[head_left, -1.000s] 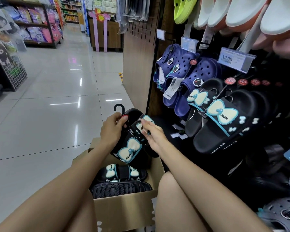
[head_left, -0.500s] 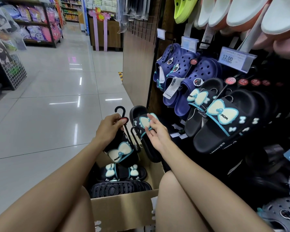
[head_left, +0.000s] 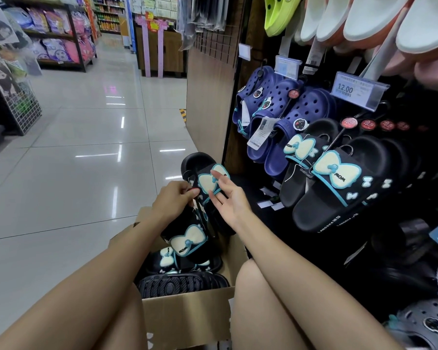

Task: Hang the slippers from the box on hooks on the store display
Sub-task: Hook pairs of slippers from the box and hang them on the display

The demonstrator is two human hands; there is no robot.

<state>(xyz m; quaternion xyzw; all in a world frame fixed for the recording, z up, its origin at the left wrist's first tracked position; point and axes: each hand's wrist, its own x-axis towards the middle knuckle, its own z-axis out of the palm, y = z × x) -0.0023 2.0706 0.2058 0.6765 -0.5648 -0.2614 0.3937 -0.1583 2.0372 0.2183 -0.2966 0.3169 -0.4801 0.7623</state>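
- We are pinching the pair of slippers (head_left: 187, 223) at its hanger end with our left hand (head_left: 173, 202), fingers clenched there, above the box (head_left: 187, 311).
- Our right hand (head_left: 228, 198) is lying open, fingertips brushing the upper slipper's bow.
- The display hooks (head_left: 339, 137) are sitting up and to the right (nearer our right hand), the pair's long axis running toward them.

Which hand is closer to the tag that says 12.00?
Right. The right hand is below and left of the 12.00 price tag; the left hand is farther left, gripping the slipper pair.
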